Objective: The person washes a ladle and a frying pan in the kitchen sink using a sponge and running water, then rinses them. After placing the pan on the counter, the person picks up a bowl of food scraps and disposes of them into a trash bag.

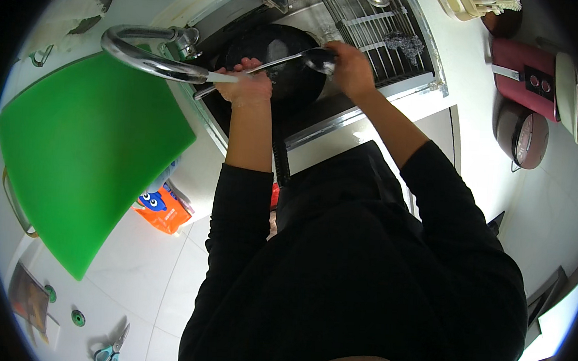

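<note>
A metal ladle (320, 60) lies slantwise above a black wok (301, 90) in the sink. My left hand (250, 86) grips its handle, whose end sticks out to the left. At the other end, my right hand (351, 71) holds the ladle's bowl; its fingertips are partly hidden behind it. The curved chrome faucet (152, 68) reaches over from the left, with its pale outlet directly above my left wrist. Water wets that hand. The wok's dark handle (280, 160) points toward my body across the sink's front edge.
A wire dish rack (360, 30) with a steel-wool scourer (405, 45) on it occupies the sink's right side. A large green cutting board (94, 150) is at left. Scissors (109, 350) and an orange pouch (166, 211) are below it. A rice cooker (522, 136) stands far right.
</note>
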A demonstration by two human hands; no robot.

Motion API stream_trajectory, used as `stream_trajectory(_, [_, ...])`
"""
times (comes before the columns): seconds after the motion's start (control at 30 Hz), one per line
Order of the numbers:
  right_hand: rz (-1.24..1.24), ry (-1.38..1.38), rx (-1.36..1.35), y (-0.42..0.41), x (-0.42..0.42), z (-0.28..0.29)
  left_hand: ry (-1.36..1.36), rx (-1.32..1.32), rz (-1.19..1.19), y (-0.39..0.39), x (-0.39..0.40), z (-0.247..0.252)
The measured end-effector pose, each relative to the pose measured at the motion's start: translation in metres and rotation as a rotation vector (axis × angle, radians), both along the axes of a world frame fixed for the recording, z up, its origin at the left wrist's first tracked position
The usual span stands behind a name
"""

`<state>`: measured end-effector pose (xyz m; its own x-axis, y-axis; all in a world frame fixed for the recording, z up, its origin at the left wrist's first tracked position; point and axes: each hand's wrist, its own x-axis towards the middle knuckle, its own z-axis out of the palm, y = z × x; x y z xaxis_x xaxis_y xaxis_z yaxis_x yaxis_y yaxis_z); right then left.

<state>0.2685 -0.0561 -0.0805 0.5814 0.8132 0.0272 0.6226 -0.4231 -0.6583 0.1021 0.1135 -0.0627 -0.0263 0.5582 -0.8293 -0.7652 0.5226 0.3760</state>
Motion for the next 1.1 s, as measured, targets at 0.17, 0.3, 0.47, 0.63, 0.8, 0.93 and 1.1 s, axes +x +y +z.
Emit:
stream_trajectory(0.17, [0.217, 0.027, 0.235, 0.032, -0.073, -0.027, 0.128, 0.096, 0.057, -0.012, 0.001, 0.009])
stream_trajectory(0.3, [0.306, 0.259, 0.383, 0.071, -0.109, -0.010, 0.099, 0.233, -0.026, -0.017, -0.023, 0.004])
stream_trajectory(0.47, [0.296, 0.097, 0.481, 0.091, -0.141, 0.030, 0.014, 0.356, -0.116, -0.013, -0.051, 0.014])
stream_trajectory(0.63, [0.332, 0.107, 0.237, 0.091, -0.141, 0.010, -0.007, 0.414, -0.007, -0.016, -0.073, 0.011])
stream_trajectory(0.8, [0.223, 0.213, 0.023, 0.088, -0.145, -0.038, 0.154, 0.685, 0.035, -0.018, -0.095, 0.024])
stream_trajectory(0.93, [0.026, 0.346, 0.013, 0.129, -0.179, -0.079, 0.068, 0.787, -0.069, -0.026, -0.096, 0.029])
stream_trajectory(1.1, [-0.075, 0.869, -0.413, 0.144, -0.178, -0.070, 0.081, 0.906, -0.182, -0.032, -0.113, 0.035])
